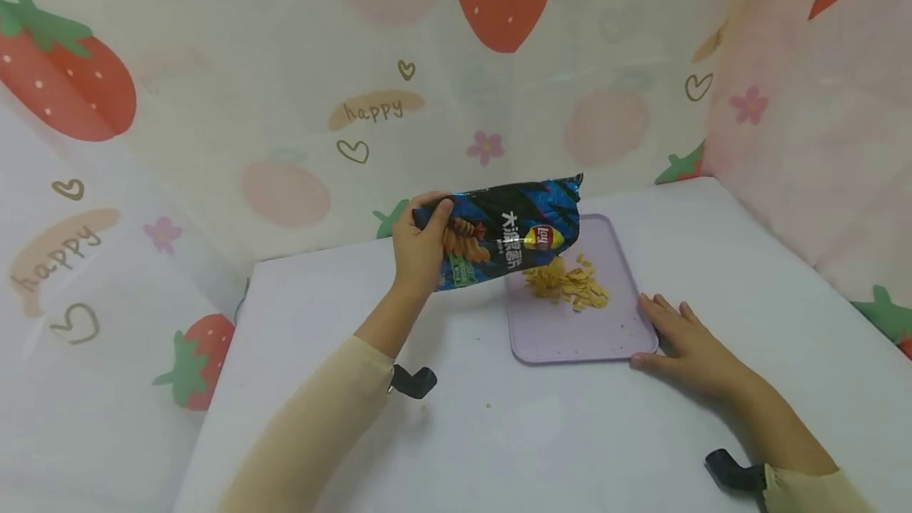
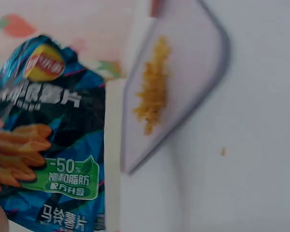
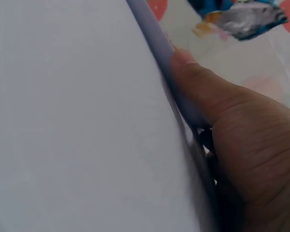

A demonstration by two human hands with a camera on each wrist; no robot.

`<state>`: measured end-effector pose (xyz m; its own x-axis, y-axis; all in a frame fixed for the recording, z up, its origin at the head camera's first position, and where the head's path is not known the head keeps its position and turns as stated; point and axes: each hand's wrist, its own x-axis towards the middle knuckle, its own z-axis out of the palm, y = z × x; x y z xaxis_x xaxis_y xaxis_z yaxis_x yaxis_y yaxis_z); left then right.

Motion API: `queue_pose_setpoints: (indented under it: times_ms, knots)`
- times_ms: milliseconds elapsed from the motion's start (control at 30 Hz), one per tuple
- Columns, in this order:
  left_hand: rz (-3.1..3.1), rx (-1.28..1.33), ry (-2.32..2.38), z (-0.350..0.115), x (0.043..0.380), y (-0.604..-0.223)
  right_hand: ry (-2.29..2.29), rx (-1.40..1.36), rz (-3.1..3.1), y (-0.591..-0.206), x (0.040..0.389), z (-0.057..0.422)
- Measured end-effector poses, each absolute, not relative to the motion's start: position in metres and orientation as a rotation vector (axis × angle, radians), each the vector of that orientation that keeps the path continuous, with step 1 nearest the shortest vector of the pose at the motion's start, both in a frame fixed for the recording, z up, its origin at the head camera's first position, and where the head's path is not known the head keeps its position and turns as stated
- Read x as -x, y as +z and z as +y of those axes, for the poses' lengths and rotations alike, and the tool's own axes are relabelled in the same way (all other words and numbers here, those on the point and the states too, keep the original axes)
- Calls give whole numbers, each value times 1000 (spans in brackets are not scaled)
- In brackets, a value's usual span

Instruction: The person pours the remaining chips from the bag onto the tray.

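Note:
My left hand [image 1: 419, 248] grips one end of a blue and black potato chip bag [image 1: 552, 200], thumb on its printed front. The bag is tilted on its side in the air, its far end over a lilac tray [image 1: 563, 343]. Silvery lining shows on the chip bag [image 3: 251, 19] in the right wrist view. Broken yellow chips [image 1: 580, 291] lie heaped on the tray, partly behind the bag. At the tray's near right corner, my right hand [image 1: 687, 351] touches the rim with fingers spread. Its thumb [image 3: 198, 79] rests on the rim in the right wrist view; the other fingers are hidden there.
The tray stands on a white table [image 1: 456, 434] with a few crumbs [image 1: 488, 405] scattered on it. A strawberry-patterned curtain [image 1: 299, 62] closes off the back and both sides. Black wrist mounts [image 1: 413, 381] stick out by both sleeves.

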<state>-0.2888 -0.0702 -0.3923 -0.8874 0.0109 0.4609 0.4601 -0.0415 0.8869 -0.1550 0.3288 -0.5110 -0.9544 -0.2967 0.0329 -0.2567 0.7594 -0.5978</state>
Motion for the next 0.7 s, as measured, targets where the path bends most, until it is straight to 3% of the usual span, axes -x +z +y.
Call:
queue_pose_setpoints:
  times_ms: [233, 467, 700]
  knots:
    - [-1903, 343, -2084, -75, 295, -399, -1002, 447, 2881, -510, 152, 329]
    - [-1998, 526, -1986, -62, 288, -391, -999, 456, 2885, -508, 148, 331]
    - [-2109, 543, -1931, -56, 289, -389, -998, 456, 2876, -508, 149, 329]
